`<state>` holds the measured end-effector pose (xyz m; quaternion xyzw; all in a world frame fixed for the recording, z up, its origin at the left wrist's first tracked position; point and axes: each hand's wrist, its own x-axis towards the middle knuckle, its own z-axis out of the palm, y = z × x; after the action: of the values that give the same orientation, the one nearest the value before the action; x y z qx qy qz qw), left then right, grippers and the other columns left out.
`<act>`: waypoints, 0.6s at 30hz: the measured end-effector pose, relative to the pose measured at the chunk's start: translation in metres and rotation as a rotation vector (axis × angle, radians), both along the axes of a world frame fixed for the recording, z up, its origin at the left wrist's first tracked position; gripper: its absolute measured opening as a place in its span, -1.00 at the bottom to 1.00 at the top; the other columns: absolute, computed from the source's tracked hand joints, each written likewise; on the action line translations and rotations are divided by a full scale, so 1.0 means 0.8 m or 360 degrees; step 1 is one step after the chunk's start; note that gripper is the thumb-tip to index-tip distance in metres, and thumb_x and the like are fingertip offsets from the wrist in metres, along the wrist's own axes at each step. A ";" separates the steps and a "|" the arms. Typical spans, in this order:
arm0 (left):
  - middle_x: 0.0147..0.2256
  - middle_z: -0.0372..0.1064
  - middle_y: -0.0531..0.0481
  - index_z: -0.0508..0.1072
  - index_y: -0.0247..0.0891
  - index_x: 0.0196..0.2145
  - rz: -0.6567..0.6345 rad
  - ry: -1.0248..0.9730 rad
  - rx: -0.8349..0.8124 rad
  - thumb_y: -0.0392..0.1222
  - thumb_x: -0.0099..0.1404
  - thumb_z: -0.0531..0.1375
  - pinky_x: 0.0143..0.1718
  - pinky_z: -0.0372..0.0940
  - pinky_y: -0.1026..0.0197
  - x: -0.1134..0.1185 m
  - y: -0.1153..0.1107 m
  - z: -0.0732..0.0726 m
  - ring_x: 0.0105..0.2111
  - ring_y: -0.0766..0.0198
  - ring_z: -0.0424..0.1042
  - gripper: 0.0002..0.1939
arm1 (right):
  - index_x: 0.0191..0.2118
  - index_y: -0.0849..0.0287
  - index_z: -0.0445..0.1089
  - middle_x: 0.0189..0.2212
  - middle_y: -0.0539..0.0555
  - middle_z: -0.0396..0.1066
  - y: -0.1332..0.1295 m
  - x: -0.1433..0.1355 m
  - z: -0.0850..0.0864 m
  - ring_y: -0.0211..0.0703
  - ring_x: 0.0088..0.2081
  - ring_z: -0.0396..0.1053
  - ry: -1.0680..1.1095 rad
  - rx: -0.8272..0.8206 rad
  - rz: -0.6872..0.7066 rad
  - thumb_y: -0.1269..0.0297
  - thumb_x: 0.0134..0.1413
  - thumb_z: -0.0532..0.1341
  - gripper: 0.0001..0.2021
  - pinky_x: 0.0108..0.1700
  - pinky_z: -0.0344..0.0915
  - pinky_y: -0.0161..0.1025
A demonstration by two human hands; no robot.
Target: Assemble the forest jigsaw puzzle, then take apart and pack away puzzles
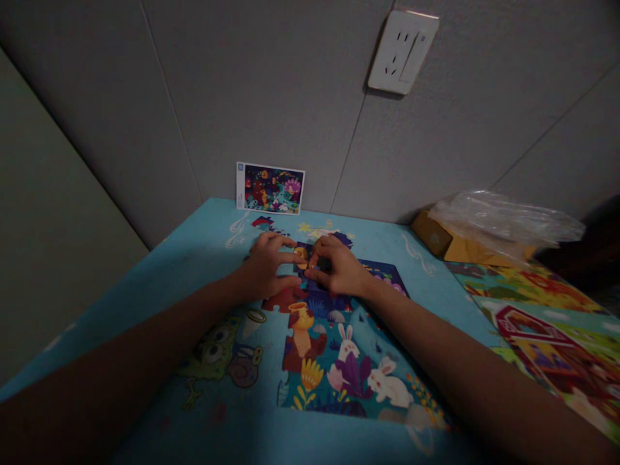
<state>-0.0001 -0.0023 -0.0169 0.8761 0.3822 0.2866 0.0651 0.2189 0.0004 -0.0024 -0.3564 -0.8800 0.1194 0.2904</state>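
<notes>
A partly joined jigsaw puzzle (334,336) lies on the table, showing white rabbits, flowers and a brown bear. At its upper left edge is a puzzle piece (301,256) with a round orange shape on dark blue. My right hand (340,266) reaches this piece from the right, thumb and fingers pinched at its edge. From the left, my left hand (265,270) rests with its fingers apart, their tips touching the puzzle beside the same piece. My hands hide part of the puzzle's upper area. Loose puzzle pieces (264,223) lie beyond my left hand.
A picture card (272,188) leans against the wall at the back. Another dark blue piece (345,239) lies behind my right hand. At right are a cardboard box (453,244), clear plastic wrapping (504,216) and another colourful puzzle (552,323). The tablecloth (165,290) is blue.
</notes>
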 end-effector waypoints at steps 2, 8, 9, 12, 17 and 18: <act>0.05 0.32 -0.09 0.61 -0.03 -0.19 0.0009 0.0016 -0.0014 -0.07 0.06 0.39 0.12 0.10 -0.19 0.000 -0.001 0.001 0.09 -0.09 0.11 -0.70 | -0.33 0.20 0.38 -0.27 0.14 0.33 -0.001 0.000 0.001 -0.01 -0.16 0.27 -0.0002 0.0002 -0.0045 0.24 -0.07 0.36 -0.79 -0.08 0.21 -0.09; 0.06 0.32 -0.09 0.62 -0.04 -0.20 -0.0015 0.0044 -0.0027 -0.13 0.11 0.34 0.13 0.08 -0.21 0.001 -0.004 0.003 0.10 -0.10 0.10 -0.76 | -0.30 0.22 0.40 -0.25 0.16 0.36 -0.002 0.002 0.003 -0.01 -0.15 0.29 -0.0004 0.0020 -0.0004 0.26 -0.05 0.31 -0.82 -0.07 0.21 -0.10; 0.05 0.33 -0.09 0.61 -0.04 -0.19 -0.0004 0.0038 -0.0033 -0.15 0.13 0.33 0.12 0.08 -0.21 0.001 -0.005 0.003 0.11 -0.11 0.10 -0.76 | -0.33 0.22 0.40 -0.30 0.14 0.37 -0.003 0.002 0.004 -0.05 -0.19 0.31 0.0023 0.0009 -0.0017 0.29 -0.02 0.27 -0.87 -0.11 0.22 -0.14; 0.04 0.36 -0.07 0.60 -0.02 -0.17 0.0053 0.0044 -0.0054 -0.22 0.20 0.24 0.11 0.08 -0.22 0.001 -0.005 0.002 0.10 -0.08 0.11 -0.75 | -0.37 0.22 0.39 -0.51 0.03 0.35 -0.005 0.004 0.012 -0.20 -0.44 0.29 0.0064 -0.0148 -0.0192 0.36 0.07 0.14 -0.90 -0.33 0.16 -0.27; 0.04 0.37 -0.04 0.60 -0.01 -0.16 0.0169 0.0060 -0.0085 -0.28 0.23 0.18 0.10 0.08 -0.21 0.000 -0.004 0.001 0.09 -0.04 0.14 -0.71 | -0.20 0.19 0.41 -0.58 -0.03 0.34 -0.019 -0.002 0.038 -0.25 -0.55 0.21 -0.0507 -0.0324 -0.0203 0.18 0.00 0.29 -0.75 -0.44 -0.02 -0.29; 0.04 0.37 -0.05 0.60 -0.01 -0.16 0.0173 0.0062 -0.0088 -0.26 0.23 0.18 0.10 0.08 -0.22 -0.001 -0.004 0.001 0.09 -0.05 0.14 -0.72 | -0.16 0.18 0.40 -0.55 -0.02 0.38 -0.022 -0.004 0.043 -0.24 -0.53 0.23 -0.0603 -0.0337 -0.0166 0.15 -0.01 0.30 -0.70 -0.44 -0.03 -0.29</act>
<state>-0.0007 -0.0052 -0.0157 0.8574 0.4382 0.2618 0.0661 0.2153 -0.0174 0.0322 -0.4460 -0.8818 0.1267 0.0866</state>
